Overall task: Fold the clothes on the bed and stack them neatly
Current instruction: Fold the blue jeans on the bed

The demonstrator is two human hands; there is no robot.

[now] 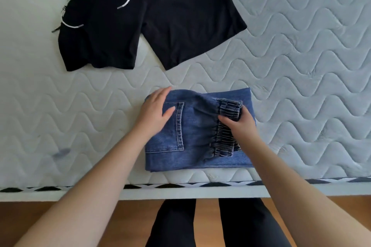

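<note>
Blue denim jeans (197,126) lie folded into a compact rectangle near the front edge of the mattress, a back pocket facing up. My left hand (155,109) rests flat on the left end of the fold, fingers spread over the pocket. My right hand (237,124) presses on the dark elastic cuffs (224,142) at the right side, fingers curled on the gathered band. Black shorts (148,16) with white drawstrings lie spread out flat farther back on the bed.
The quilted pale mattress (301,56) fills most of the view. Its front edge with black-and-white trim (180,185) runs below the jeans. Beneath it are a wooden floor and my legs (212,224) in dark trousers. A small dark stain (61,153) marks the mattress at left.
</note>
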